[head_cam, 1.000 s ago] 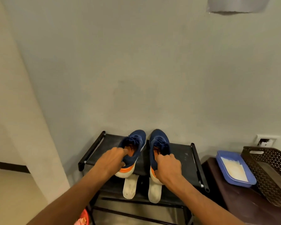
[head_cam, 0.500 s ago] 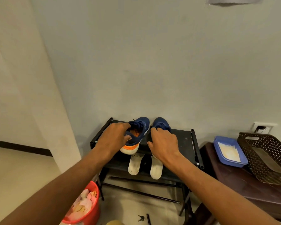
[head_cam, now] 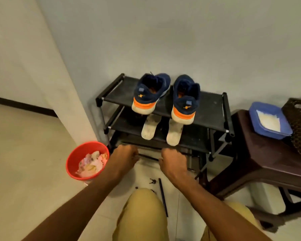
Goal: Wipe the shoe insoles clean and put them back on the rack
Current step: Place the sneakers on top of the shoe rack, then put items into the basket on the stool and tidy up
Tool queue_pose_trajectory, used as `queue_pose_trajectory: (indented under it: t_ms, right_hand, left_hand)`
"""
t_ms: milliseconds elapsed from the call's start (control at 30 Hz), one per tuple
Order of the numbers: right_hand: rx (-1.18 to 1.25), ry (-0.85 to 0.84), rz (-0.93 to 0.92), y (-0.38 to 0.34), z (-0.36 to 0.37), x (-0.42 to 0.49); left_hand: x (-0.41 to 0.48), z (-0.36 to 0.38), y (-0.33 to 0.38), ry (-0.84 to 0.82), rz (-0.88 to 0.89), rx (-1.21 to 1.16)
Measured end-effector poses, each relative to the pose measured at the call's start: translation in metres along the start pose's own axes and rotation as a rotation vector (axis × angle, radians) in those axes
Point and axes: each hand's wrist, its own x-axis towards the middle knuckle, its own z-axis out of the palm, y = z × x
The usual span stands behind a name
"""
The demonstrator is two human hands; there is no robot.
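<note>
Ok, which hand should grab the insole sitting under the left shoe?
Left, probably. The left hand hangs just below the left insole on the rack's second shelf, while the right hand sits under the right insole. Both hands look empty.

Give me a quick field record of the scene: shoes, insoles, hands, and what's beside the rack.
shoes: two navy sneakers with orange-and-white heels, top shelf of the black metal shoe rack, heels facing camera
insoles: two dirty white foam insoles on the second shelf, under the shoes
left hand: loosely curled, holding nothing visible, below the shelves
right hand: same, empty
left of rack: red plastic bucket holding rags
right of rack: dark brown plastic stool bearing blue tray
</note>
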Motion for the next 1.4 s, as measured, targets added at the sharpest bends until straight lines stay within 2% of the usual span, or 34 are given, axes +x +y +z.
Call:
queue_pose_trajectory:
  t_ms: [167,367,633,833,933,1067,1200,1400]
  right_hand:
    - [0.004,-0.203,0.093,0.025,0.113,0.012]
    - [-0.017,-0.355,0.218,0.052,0.234,0.020]
    - [0.030,-0.451,0.329,0.079,0.331,0.020]
    - [0.052,-0.531,0.359,0.091,0.374,0.013]
    - [0.063,-0.557,0.380,0.099,0.393,0.009]
    - [0.115,-0.545,0.432,0.102,0.407,0.010]
    - [0.161,-0.542,0.489,0.103,0.406,0.008]
    - [0.197,-0.508,0.452,0.089,0.366,0.000]
  left_hand:
    - [0.004,0.113,-0.037,-0.172,-0.111,-0.012]
    - [-0.001,0.232,-0.087,-0.338,-0.195,0.003]
    - [-0.009,0.333,-0.104,-0.452,-0.442,-0.125]
    - [-0.009,0.380,-0.091,-0.462,-0.797,-0.318]
    - [-0.016,0.405,-0.090,-0.459,-0.895,-0.373]
    - [-0.018,0.422,-0.096,-0.395,-0.977,-0.330]
    - [-0.014,0.416,-0.097,-0.339,-1.084,-0.401]
    - [-0.022,0.384,-0.114,-0.381,-1.195,-0.537]
